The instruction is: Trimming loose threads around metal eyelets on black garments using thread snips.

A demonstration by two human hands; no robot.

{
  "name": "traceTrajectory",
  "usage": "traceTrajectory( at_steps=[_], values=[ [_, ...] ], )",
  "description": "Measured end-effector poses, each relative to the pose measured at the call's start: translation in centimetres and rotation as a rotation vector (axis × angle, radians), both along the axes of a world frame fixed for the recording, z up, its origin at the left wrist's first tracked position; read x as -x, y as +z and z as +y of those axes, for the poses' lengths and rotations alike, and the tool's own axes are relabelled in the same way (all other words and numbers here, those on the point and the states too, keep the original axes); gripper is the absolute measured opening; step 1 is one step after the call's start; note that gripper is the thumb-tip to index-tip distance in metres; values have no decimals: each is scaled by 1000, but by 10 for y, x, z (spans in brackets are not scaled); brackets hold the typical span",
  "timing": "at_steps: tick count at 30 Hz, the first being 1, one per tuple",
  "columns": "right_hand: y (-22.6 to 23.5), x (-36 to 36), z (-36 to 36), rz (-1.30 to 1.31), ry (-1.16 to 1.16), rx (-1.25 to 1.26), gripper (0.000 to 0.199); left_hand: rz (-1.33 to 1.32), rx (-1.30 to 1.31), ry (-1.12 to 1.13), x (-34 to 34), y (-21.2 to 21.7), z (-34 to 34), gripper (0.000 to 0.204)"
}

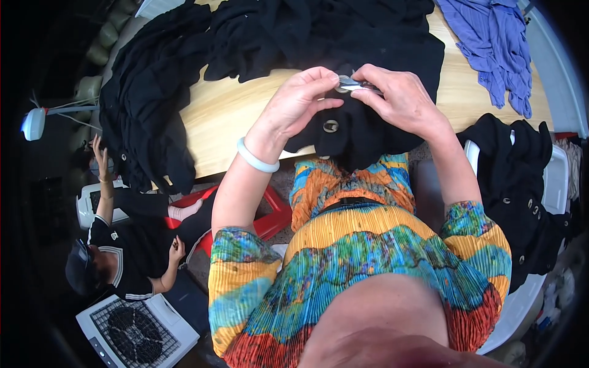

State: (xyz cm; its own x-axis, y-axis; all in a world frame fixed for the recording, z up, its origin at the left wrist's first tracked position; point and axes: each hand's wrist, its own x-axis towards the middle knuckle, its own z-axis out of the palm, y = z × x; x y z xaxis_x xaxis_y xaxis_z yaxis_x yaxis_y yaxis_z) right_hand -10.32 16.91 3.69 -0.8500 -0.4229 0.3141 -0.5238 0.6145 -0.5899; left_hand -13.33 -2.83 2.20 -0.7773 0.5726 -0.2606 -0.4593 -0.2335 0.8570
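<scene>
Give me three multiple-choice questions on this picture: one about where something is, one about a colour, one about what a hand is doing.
1. Where does the purple cloth lie?
A. far right of the table
B. on the floor
C. on the person's lap

2. What colour is the bangle on the left wrist?
A. red
B. pale white
C. black

3. What is the right hand doing?
A. hanging free
B. resting flat on the table
C. holding a small metal tool over the black garment

Answers: A, it lies at the table's far right; B, the bangle is pale; C, the fingers grip the tool.
</scene>
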Motion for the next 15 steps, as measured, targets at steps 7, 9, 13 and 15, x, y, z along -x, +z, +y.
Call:
traceTrajectory(
  at_steps=[7,9,13,15],
  values=[
    [-10,1,0,-2,-85,60,17,-22,-115,-31,3,1,-5,8],
    [-13,3,1,-74,-188,356,19,-45,-144,-6,6,0,-6,9],
    [-28,15,4,-218,-47,669,34,-99,-247,58,14,-1,-6,19],
    [-27,12,2,-304,51,671,47,-143,-329,64,16,0,-7,23]
  ],
)
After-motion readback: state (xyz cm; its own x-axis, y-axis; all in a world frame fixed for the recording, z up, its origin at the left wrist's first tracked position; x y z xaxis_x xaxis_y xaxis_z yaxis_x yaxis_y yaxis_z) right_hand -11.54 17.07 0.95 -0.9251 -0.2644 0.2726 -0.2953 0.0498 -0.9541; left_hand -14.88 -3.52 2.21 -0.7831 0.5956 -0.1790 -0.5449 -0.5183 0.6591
